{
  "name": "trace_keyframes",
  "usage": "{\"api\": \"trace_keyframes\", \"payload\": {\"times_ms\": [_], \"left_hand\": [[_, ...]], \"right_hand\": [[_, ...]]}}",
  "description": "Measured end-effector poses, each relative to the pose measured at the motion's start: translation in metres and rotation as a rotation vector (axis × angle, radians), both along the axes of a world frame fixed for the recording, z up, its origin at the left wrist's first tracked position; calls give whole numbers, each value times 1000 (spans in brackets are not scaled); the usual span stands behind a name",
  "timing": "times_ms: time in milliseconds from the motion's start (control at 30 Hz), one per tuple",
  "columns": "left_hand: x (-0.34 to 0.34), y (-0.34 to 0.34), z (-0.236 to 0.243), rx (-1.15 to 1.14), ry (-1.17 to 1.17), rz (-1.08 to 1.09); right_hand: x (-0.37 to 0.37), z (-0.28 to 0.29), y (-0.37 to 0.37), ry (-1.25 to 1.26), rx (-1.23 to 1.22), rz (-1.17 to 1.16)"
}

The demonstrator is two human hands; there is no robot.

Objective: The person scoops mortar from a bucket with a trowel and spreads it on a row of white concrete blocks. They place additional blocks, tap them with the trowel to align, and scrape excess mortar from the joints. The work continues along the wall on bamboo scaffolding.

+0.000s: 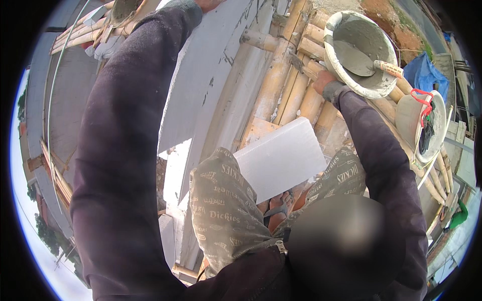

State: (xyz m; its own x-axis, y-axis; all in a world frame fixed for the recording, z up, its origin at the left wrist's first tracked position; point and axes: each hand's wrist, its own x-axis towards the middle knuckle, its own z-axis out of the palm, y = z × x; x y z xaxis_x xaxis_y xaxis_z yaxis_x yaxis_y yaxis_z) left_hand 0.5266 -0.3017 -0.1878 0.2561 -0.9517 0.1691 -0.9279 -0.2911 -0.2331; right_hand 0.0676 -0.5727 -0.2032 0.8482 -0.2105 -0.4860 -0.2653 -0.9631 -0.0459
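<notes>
On the bamboo scaffold [293,85], beside the grey rendered wall [221,65], the person crouches with a white block [281,158] lying flat between the knees, not yet set or mortared as far as I can judge. The right hand [324,80] holds the rim of the mortar bucket [359,52], fingers wrapped on it; a trowel [369,62] rests inside on the wet mix. The left hand [208,4] reaches up out of frame, so I cannot tell its grip. A second bucket [422,125] stands near the platform's right edge; open drop lies left and right, leaving little room.
</notes>
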Motion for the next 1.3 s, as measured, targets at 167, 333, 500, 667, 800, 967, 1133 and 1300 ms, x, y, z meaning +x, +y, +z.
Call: {"api": "trace_keyframes", "payload": {"times_ms": [167, 333, 500, 667, 800, 967, 1133, 1300], "left_hand": [[27, -36, -24, 47, -225, -176], [2, -59, -15, -30, 339, 263], [-55, -60, 64, -32, 286, 392], [-118, -51, 134, -54, 205, 469], [-141, -44, 151, -95, 182, 464], [-143, -44, 151, -104, 186, 462], [-142, -43, 149, -136, 203, 451], [-147, -42, 150, -157, 189, 442]], "right_hand": [[6, 41, 109, -8, 846, -833], [55, 53, 226, -180, 1529, -1437], [73, 37, 264, -201, 1801, -1375], [74, 34, 265, -260, 1706, -1363], [91, 31, 256, -422, 1673, -1365], [120, 23, 223, -578, 1676, -1307], [187, 19, 172, -638, 1469, -1161], [204, -9, 151, -841, 1454, -1268]]}}
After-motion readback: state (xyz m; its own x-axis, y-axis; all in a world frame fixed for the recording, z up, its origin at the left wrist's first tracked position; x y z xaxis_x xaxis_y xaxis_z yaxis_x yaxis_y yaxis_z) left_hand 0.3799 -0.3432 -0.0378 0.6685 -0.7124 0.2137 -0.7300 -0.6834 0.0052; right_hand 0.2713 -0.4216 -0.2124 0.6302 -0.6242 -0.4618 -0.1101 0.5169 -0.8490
